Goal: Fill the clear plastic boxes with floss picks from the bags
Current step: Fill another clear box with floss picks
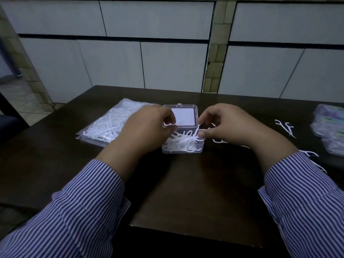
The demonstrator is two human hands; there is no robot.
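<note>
Head view, carrier: dark table, its far edge along the tiled wall.
Box: clear plastic box sits mid-table, nearer the far edge than the near one, its long axis running left to right.
Lid: hinged lid is thrown open toward the far edge, a white card showing through it.
Fill: a loose tangle of floss picks already lies in the box, some tips standing above the rim.
Left hand: left hand hovers over the box's left end, fingers curled, pinching a pick or two at the fingertips.
Right hand: right hand is at the box's right end, thumb and forefinger pinched at the rim; a pick seems caught there, though the blur keeps me from being sure.
Key relation: the box opening lies directly below and between both sets of fingertips, so the drop is short and straight down; neither hand is clearly nearer.
Supply: bag of picks lies flat toward the left edge, just beside the left hand, so I judge that hand better placed to fetch more.
Strays: loose picks lie toward the right edge, more under the right wrist.
Right edge: a pile of bluish packets, contents unclear.
Judged step: dropping picks in; box partly full.
</note>
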